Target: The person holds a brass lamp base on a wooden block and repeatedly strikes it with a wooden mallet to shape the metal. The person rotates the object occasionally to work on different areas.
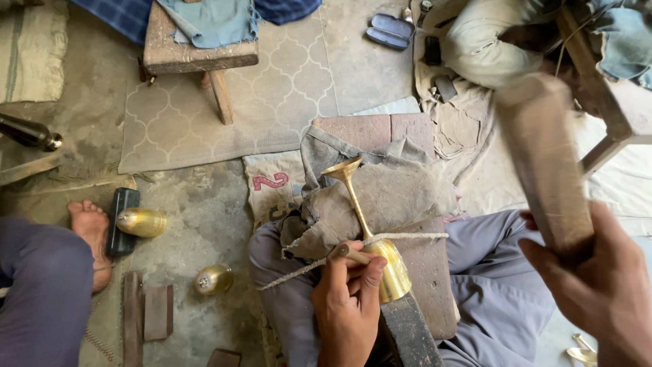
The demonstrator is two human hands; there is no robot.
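Head view: a brass goblet [370,231] is seen lying tilted across a cloth-padded block [407,204] over the person's lap, its flared foot pointing far and left, its bowl near, under the left hand. It is judged to be stiff thin metal, fairly light, smooth and likely slippery, with a slender stem that could bend and a bowl wall that could dent if struck off line. A rope [407,238] is drawn across the bowl from left to right, so the piece appears held down by it. The firmest hold is judged to be at the bowl, where it is widest; the stem and the thin foot rim are poorer places.

The left hand [348,299] is closed around a small punch-like tool [353,255] whose tip is set against the bowl. The right hand [598,285] is closed in a full grip on the handle of a wooden mallet [543,156], raised and blurred above the right knee.

Room is tight: the block's edges fall off just beside the goblet on both sides, and a dark iron bar [407,333] lies under the bowl. To the left, two loose brass cups [142,222] are seen on the floor near another person's bare foot [88,228]. A wooden stool [197,54] stands far left, and a seated co-worker's knee [482,47] is far right, near the mallet's swing.
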